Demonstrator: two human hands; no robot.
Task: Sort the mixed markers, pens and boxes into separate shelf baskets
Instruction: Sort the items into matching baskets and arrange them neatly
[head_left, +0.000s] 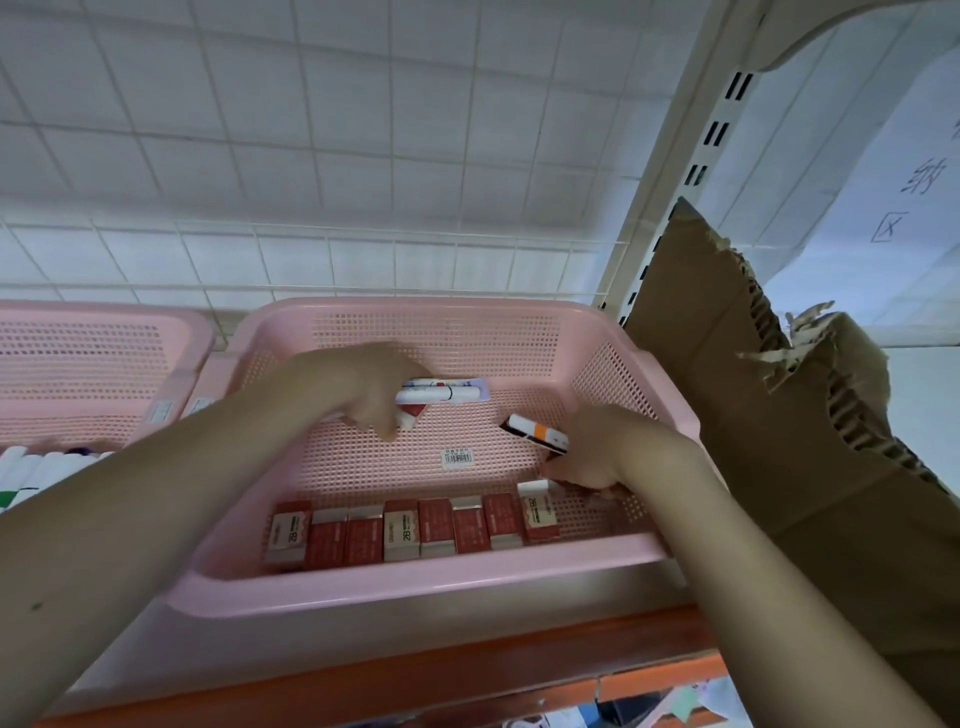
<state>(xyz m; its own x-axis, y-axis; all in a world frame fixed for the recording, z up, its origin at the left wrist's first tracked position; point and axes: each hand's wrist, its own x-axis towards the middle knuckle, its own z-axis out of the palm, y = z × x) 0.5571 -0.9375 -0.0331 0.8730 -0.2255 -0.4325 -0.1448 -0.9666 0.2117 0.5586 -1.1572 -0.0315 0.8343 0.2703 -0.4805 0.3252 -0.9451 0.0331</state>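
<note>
Inside the pink perforated plastic basket (597, 322), your left hand (363, 387) grips a white red-labelled marker (410, 415), apparently lifting it out; your right hand (592, 457) pinches an orange-banded marker (537, 434) above the row of red boxes (410, 527).

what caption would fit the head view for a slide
Both hands work in a pink basket: the left hand grips white packets, the right hand holds an orange-banded box above a row of red boxes.
</note>
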